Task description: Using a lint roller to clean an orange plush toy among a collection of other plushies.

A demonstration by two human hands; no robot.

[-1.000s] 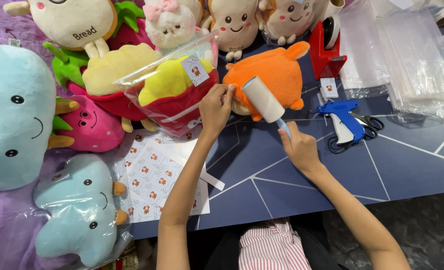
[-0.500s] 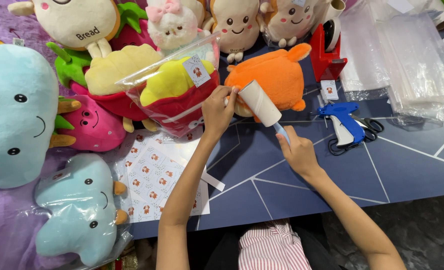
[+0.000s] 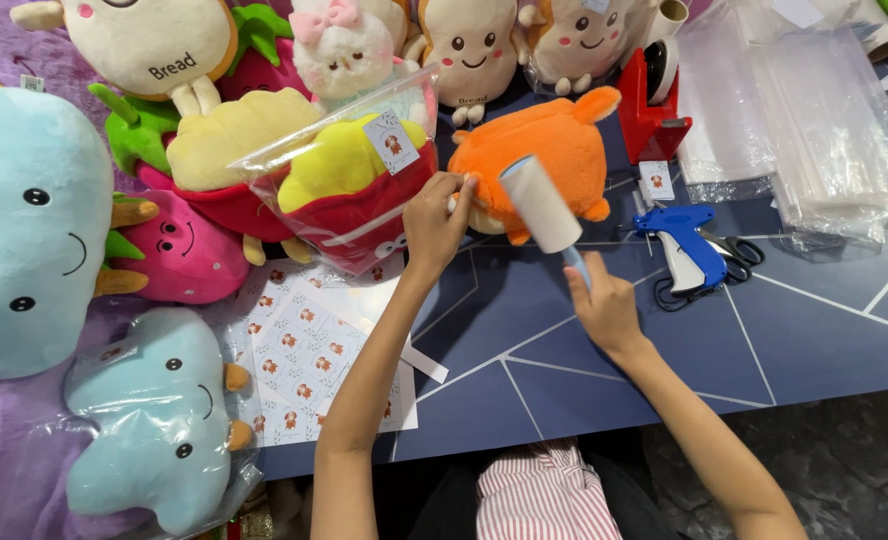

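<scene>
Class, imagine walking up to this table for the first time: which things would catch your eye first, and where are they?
At the centre, the right hand holds a lint roller against an orange plush toy, which the left hand steadies. A big pale-blue plush fills the left edge, with a bagged red and yellow plush beside the left hand. A blue tagging gun lies on the dark table to the right.
</scene>
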